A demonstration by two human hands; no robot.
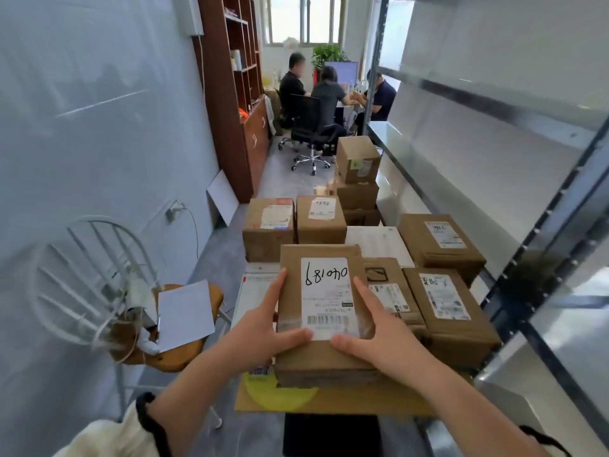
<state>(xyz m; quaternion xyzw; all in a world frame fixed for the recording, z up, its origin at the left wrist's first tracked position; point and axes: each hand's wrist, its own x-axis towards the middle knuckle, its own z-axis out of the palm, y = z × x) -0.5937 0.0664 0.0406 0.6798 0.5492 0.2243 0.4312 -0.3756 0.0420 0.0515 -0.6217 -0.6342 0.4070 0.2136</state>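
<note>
A brown cardboard parcel (321,354) with a white shipping label, handwritten digits and a barcode is held in front of me over a pile of parcels. My left hand (263,328) grips its left side, thumb lying across the near edge of the label. My right hand (379,338) grips the right side the same way, with its thumb on the top face. The fingers of both hands wrap round the sides and are partly hidden.
Several taped parcels (451,311) lie around and behind the held one. A metal shelf rack (514,278) stands on the right. A white wire chair (99,291) with papers is on the left. Three people sit at a desk far back beside a wooden cabinet (230,103).
</note>
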